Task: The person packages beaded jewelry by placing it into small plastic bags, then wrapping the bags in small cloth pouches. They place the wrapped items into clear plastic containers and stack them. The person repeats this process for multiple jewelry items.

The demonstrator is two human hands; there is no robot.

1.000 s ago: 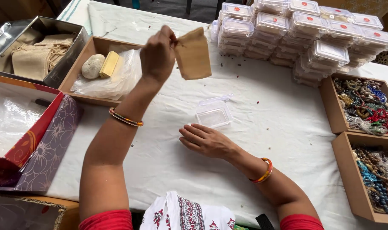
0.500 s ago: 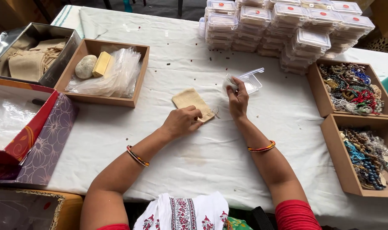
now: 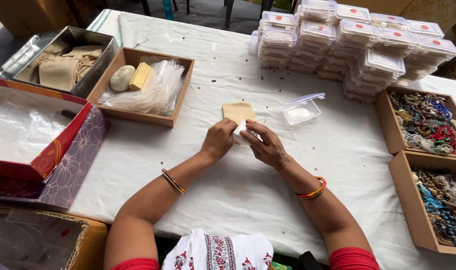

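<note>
My left hand point(image 3: 219, 140) and my right hand point(image 3: 264, 145) meet at the middle of the white-covered table point(image 3: 248, 185). Together they grip a small white piece point(image 3: 239, 133) at the near end of a tan cloth pouch point(image 3: 238, 111) that lies flat on the cloth. What the white piece is I cannot tell. A small clear plastic box point(image 3: 301, 109) with its lid swung up stands open to the right of the pouch, apart from both hands.
Stacks of closed clear boxes point(image 3: 358, 45) fill the far right. Two cardboard trays of beaded strings point(image 3: 424, 122) point(image 3: 440, 202) sit at the right edge. At left are a tray with plastic bags, a stone and a yellow block point(image 3: 143, 87), a metal tin of pouches point(image 3: 63, 62) and a red box point(image 3: 28, 130).
The left hand brought the pouch down from the air onto the table. The right hand set the open clear box down at the right and came back to the pouch.
</note>
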